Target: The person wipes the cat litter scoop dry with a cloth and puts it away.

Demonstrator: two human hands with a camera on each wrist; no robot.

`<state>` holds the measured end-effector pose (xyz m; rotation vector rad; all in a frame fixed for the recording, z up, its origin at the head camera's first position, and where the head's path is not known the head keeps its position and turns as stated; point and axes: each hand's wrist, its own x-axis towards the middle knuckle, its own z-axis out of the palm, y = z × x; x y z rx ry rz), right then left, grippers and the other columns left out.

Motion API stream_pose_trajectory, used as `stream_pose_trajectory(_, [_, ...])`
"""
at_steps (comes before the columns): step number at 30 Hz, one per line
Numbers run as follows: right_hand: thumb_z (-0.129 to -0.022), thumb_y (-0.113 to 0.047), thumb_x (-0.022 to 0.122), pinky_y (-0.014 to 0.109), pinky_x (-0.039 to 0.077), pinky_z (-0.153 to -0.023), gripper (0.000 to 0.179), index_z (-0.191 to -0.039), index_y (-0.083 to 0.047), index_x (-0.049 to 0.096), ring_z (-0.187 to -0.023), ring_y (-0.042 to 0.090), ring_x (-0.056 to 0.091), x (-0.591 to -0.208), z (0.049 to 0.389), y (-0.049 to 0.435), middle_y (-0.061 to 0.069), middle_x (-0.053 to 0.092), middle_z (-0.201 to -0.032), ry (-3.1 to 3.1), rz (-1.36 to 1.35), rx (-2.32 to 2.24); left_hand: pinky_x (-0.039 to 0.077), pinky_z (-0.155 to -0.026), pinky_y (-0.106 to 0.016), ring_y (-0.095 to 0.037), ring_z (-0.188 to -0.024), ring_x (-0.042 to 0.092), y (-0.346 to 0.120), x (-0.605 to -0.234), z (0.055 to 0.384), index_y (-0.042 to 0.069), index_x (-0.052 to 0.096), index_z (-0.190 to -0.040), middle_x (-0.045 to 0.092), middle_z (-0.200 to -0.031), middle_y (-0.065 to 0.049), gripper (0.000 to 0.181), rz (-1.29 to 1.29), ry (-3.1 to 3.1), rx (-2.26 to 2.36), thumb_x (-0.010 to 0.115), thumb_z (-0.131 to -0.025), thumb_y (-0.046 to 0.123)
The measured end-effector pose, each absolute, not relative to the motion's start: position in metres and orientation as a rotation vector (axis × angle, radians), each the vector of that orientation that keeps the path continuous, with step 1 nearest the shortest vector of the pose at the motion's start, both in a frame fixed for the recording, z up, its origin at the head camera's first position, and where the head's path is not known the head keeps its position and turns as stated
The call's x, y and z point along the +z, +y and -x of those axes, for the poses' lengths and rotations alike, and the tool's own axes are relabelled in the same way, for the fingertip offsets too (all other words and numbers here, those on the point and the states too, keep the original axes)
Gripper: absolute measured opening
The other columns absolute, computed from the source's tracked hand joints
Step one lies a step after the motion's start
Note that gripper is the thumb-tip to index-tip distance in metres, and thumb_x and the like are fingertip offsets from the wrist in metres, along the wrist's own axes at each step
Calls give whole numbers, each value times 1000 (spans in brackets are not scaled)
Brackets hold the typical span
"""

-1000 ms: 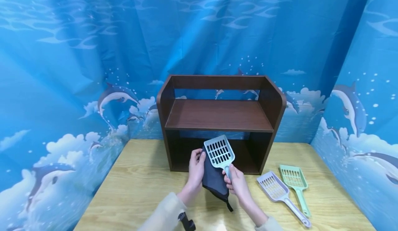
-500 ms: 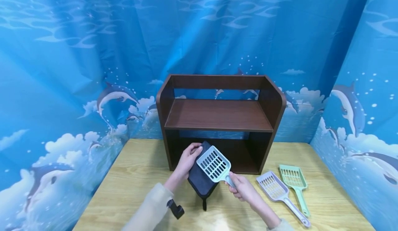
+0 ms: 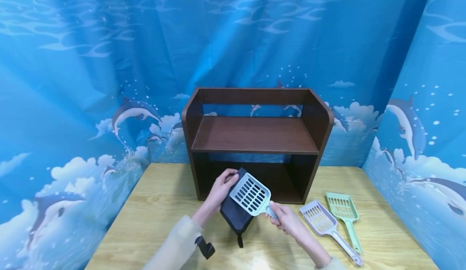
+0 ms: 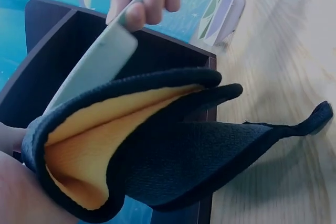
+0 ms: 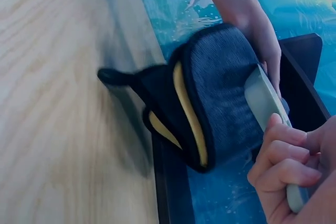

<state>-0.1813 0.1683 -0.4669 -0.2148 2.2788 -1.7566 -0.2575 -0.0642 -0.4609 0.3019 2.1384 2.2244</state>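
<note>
A folded cloth (image 3: 236, 213), dark on the outside with a yellow inner side, black edging and a hanging loop, is held off the table by my left hand (image 3: 220, 187) at its upper left edge. My right hand (image 3: 285, 219) grips the handle of a pale blue-green slotted litter scoop (image 3: 251, 194). In the right wrist view the scoop head lies against the cloth's dark face. Its holes slant up to the left in the head view. The left wrist view shows the cloth's yellow fold (image 4: 79, 166) gaping, with the scoop behind it.
On the table's right lie a lilac litter scoop (image 3: 320, 218) and a green litter scoop (image 3: 343, 206), side by side. A dark brown two-tier shelf (image 3: 255, 134) stands behind my hands. Blue dolphin-printed curtains (image 3: 233, 35) surround the wooden table (image 3: 156, 205).
My left hand and the cloth have shifted left, the cloth's loop end swinging left too. The scoop has moved down and tipped leftward. Over the last half second hardly anything differs.
</note>
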Motion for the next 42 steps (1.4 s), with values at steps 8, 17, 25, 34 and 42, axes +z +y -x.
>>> stream_pose_trajectory(8, [-112,-29,32,16,21,-42,50,-102,16,51,-46,1,27,-461,187,177,-7,39,-61,2200,245,-1810,48,-77,-21,-7,-87,60,-63,-460,248,-7,59,-122,69,-105,-10,26,-261,2144,2262,57,-102,11])
stream_pose_trajectory(17, [-111,-31,33,17,23,-41,48,-94,6,60,-47,3,30,-466,179,167,-6,43,-61,2207,336,-1695,47,-78,-26,-12,-88,60,-65,-450,257,-3,62,-121,69,-109,-16,26,-270,2266,2203,58,-103,14])
stream_pose_trajectory(25, [-111,-29,35,16,24,-42,50,-99,12,61,-47,1,32,-461,176,173,-5,46,-62,2222,377,-1687,47,-74,-21,-8,-84,60,-71,-442,261,-3,63,-120,70,-108,-15,25,-285,2270,2251,60,-101,13])
stream_pose_trajectory(34, [-111,-27,36,15,24,-41,47,-111,15,58,-45,2,34,-435,176,183,-1,48,-62,2236,350,-1794,46,-81,-21,-12,-91,61,-81,-435,252,2,68,-113,70,-109,-15,18,-424,2516,2188,65,-99,13])
stream_pose_trajectory(42, [-112,-26,35,16,26,-42,43,-116,14,53,-48,3,38,-405,181,183,0,50,-65,2266,391,-1855,46,-88,-32,-26,-96,63,-84,-437,243,-3,67,-110,70,-107,-19,14,-451,2688,2085,63,-99,4])
